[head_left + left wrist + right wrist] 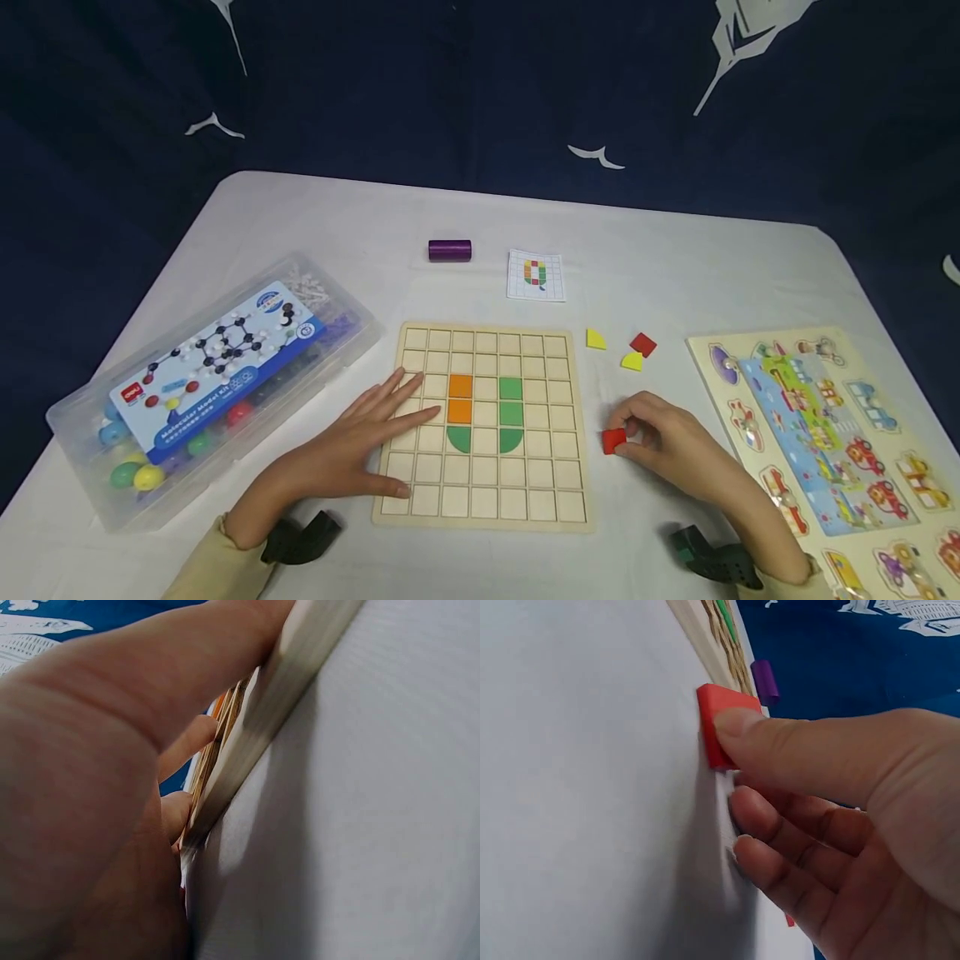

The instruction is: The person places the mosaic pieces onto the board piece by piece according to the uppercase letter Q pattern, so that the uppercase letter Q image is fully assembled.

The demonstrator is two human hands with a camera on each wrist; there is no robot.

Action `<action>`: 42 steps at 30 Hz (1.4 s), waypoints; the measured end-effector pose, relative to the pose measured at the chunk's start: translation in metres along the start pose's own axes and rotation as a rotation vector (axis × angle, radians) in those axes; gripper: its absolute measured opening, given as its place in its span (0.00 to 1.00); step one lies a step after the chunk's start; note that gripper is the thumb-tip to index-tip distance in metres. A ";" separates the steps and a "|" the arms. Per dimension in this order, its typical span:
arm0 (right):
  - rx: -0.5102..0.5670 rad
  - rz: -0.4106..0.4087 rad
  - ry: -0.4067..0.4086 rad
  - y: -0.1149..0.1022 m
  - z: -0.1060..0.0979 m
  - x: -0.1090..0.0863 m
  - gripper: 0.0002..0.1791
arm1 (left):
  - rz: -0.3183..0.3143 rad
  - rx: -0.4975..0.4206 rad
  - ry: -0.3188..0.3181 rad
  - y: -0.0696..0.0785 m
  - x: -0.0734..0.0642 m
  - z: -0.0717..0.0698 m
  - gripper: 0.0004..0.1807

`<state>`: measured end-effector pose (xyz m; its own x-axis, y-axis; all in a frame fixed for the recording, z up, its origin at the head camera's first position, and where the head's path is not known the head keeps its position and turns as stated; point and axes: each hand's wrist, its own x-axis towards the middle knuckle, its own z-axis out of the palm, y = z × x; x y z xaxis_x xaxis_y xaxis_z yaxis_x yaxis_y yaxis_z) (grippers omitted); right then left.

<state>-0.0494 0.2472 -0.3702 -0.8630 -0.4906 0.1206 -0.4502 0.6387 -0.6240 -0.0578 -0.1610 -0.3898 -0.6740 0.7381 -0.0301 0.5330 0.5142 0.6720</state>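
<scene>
A wooden grid board point(589, 467) lies on the table, holding two orange square tiles point(461, 387), two green square tiles point(511, 388) and two green quarter-round tiles point(459, 439). My left hand point(363, 446) rests on its left side, fingers spread and the thumb near the lower left corner. Just right of the board, my right hand point(663, 442) pinches a red square tile point(613, 441) between thumb and fingers. In the right wrist view the thumb lies across the face of this red tile point(707, 727). Beyond that hand are two yellow quarter-round tiles point(596, 339) and another red square tile point(642, 344).
A small pattern card point(516, 287) and a purple cylinder point(450, 251) lie behind the board. At left stands a clear molecular model kit box point(348, 348) with coloured balls. A wooden picture puzzle point(705, 354) lies at right, close to my right forearm.
</scene>
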 end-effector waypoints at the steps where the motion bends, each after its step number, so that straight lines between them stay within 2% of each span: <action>1: -0.004 0.010 0.000 -0.001 -0.001 0.000 0.22 | -0.001 -0.002 0.000 0.000 0.000 0.000 0.49; 6: 0.040 0.069 0.026 -0.007 -0.007 0.002 0.15 | -0.009 0.003 0.000 0.002 0.000 -0.001 0.49; 9: 0.183 0.125 0.092 -0.014 -0.004 0.011 0.11 | -0.012 0.002 0.000 0.002 0.000 -0.001 0.49; 12: 0.371 0.178 0.151 -0.025 0.007 0.025 0.09 | -0.008 -0.002 0.000 0.001 0.000 -0.001 0.49; 15: 0.532 0.220 0.150 -0.038 0.024 0.040 0.08 | -0.002 -0.003 0.005 0.001 0.000 0.000 0.49; 18: 0.608 0.233 0.125 -0.048 0.041 0.050 0.07 | -0.002 -0.003 0.005 0.001 0.000 0.000 0.49; 21: 0.567 0.218 0.097 -0.057 0.056 0.056 0.06 | -0.005 -0.009 0.000 0.001 0.000 0.000 0.49; 26: 0.474 0.192 0.099 -0.065 0.071 0.061 0.06 | -0.006 -0.016 0.004 0.002 0.000 0.001 0.49; 33: 0.378 0.175 0.095 -0.068 0.079 0.060 0.07 | -0.014 -0.002 -0.007 0.002 0.001 -0.001 0.49; 42: 0.292 0.097 0.098 -0.071 0.081 0.060 0.08 | -0.023 -0.014 -0.007 0.002 0.000 -0.001 0.49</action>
<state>-0.0507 0.1241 -0.3809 -0.9232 -0.3669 0.1144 -0.2919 0.4758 -0.8297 -0.0571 -0.1599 -0.3876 -0.6824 0.7293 -0.0502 0.5104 0.5245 0.6815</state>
